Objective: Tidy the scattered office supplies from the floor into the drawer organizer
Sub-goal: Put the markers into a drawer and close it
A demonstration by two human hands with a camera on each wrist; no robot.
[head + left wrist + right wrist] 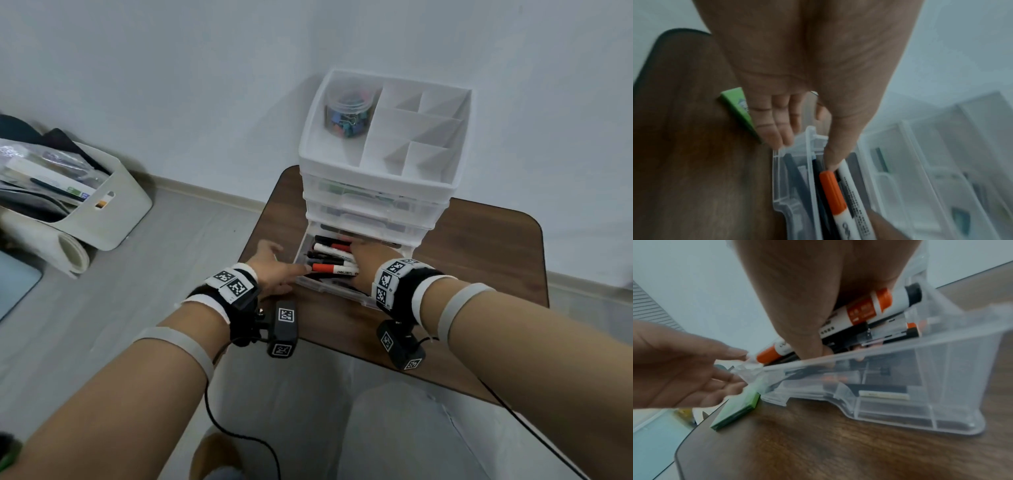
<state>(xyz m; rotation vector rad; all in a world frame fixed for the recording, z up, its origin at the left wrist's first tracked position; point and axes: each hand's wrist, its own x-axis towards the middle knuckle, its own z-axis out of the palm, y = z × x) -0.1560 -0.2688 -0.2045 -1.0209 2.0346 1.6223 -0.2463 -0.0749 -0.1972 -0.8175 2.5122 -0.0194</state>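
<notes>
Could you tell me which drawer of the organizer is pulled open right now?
The bottom drawer, holding the markers; the drawers above it are pushed in flush.

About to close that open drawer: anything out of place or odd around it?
Yes: a small green box lies on the wooden table by the open drawer's left corner, outside the organizer. Markers lie piled under the right hand.

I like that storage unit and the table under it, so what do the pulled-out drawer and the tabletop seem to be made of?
The pulled-out clear drawer looks like smooth, glossy transparent plastic: the marker pens show through its walls. The dark brown tabletop shows wood grain with a slight sheen; it could be real wood or a printed laminate, which the pictures cannot settle.
</notes>
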